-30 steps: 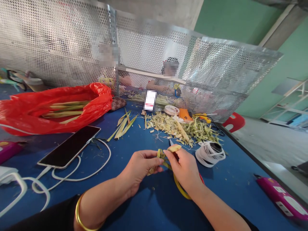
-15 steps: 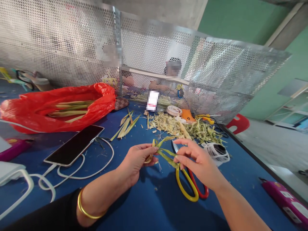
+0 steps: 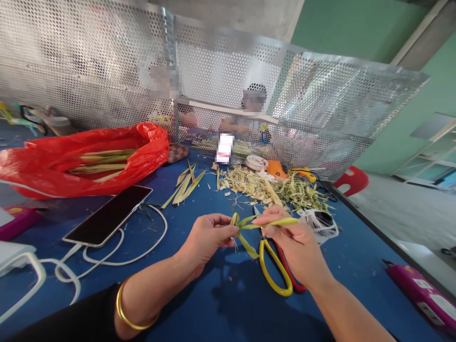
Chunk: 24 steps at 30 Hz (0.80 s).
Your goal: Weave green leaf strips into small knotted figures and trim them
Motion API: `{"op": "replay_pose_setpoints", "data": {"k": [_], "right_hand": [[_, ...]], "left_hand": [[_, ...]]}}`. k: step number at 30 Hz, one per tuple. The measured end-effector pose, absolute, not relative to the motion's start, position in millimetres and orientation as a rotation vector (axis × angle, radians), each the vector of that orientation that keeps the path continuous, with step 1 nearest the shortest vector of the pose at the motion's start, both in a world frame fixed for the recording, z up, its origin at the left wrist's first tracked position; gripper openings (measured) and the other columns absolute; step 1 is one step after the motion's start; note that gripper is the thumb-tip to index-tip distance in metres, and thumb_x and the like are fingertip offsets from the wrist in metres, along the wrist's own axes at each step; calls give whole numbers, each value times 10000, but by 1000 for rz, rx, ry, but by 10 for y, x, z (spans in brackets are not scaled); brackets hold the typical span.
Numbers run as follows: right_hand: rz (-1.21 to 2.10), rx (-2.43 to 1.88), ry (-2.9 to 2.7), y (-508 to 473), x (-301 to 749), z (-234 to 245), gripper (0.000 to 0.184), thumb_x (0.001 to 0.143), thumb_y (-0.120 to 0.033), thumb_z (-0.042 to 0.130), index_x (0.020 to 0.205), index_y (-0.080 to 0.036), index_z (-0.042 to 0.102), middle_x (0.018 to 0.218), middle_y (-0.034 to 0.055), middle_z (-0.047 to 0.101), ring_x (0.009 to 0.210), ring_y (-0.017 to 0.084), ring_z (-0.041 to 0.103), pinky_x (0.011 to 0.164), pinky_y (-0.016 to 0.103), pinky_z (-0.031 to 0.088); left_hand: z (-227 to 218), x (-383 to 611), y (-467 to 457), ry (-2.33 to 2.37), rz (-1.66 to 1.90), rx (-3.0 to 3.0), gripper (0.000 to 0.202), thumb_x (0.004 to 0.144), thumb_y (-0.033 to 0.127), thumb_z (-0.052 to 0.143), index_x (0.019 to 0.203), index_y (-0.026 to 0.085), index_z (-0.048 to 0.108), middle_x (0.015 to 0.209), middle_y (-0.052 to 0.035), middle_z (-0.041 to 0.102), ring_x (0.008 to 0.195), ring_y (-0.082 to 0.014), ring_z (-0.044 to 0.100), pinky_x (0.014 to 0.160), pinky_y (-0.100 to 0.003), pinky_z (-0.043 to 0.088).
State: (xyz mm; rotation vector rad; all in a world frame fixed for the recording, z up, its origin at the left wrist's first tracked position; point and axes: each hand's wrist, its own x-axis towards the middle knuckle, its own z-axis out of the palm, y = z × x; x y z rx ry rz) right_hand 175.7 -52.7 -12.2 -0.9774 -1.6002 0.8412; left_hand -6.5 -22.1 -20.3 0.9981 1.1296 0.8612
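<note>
My left hand [image 3: 215, 232] pinches a small bundle of green leaf strips [image 3: 247, 243] near its knotted or folded middle. Between the fingers of my right hand [image 3: 290, 240] is one leaf strip [image 3: 281, 222], drawn out sideways from that bundle, its free end pointing right. One other strip hangs down between the hands. Scissors [image 3: 272, 280] with one yellow and one red handle lie on the blue table [image 3: 199, 308], partly covered by my right hand. Just beyond that hand is a coil of white string [image 3: 320, 225].
A pile of leaf scraps [image 3: 256, 183] and some loose leaf pieces [image 3: 185, 185] lie farther back. At left are a red plastic bag [image 3: 142, 156] of long leaves, a phone [image 3: 110, 216] and its white cable [image 3: 166, 228]. A purple power strip [image 3: 416, 294] lies right; a perforated metal screen [image 3: 228, 61] stands behind.
My right hand has taken hold of a leaf strip and stretched it to the right, the fingers closing on it. My left hand keeps its pinch on the bundle, almost unmoved.
</note>
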Motion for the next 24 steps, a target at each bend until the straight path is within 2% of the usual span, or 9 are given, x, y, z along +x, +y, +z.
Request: {"op": "replay_pose_setpoints", "data": {"k": [2, 5, 9, 15, 19, 24], "right_hand": [[850, -981, -1494, -509, 1722, -156, 126, 841, -285, 610, 883, -227, 713, 906, 61, 656, 802, 181, 606, 719, 336, 524], [1009, -1060, -1346, -513, 1673, -159, 167, 831, -306, 613, 940, -186, 650, 762, 36, 658, 586, 130, 572, 587, 287, 513], [1026, -1234, -1372, -537, 1625, -127, 222, 859, -356, 555, 753, -163, 584, 685, 9, 609, 497, 89, 498, 511, 230, 435], [947, -1344, -1633, -539, 1640, -133, 293, 860, -329, 525, 610, -177, 510, 648, -25, 451, 544, 96, 432, 512, 224, 383], [871, -1387, -1763, -529, 1636, -148, 310, 851, -272, 509, 560, -183, 452, 644, -24, 423, 591, 117, 438, 529, 234, 371], [763, -1436, -1851, -513, 1631, -165, 305, 856, -250, 487, 560, -186, 447, 648, -21, 444, 605, 124, 460, 556, 241, 382]], "left_hand": [[-225, -50, -232, 1128, 844, 1016, 188, 637, 252, 723, 766, 131, 662, 637, -20, 683, 493, -85, 578, 550, -215, 459], [-263, -35, -239, 1113, 863, 1037, 190, 633, 267, 727, 759, 138, 668, 650, -28, 692, 505, -93, 585, 560, -222, 472], [-316, -28, -220, 1100, 882, 1047, 190, 617, 266, 739, 743, 139, 676, 644, -30, 690, 510, -99, 582, 589, -243, 500], [-334, -19, -213, 1093, 908, 1081, 151, 621, 228, 720, 730, 130, 683, 646, -37, 688, 503, -102, 578, 565, -237, 498], [-292, -21, -238, 1087, 931, 1156, 136, 635, 232, 700, 730, 136, 687, 647, -28, 674, 532, -112, 581, 570, -240, 491], [-312, -37, -248, 1094, 926, 1301, 137, 665, 254, 663, 747, 151, 702, 664, -33, 687, 567, -132, 590, 573, -242, 475]]}}
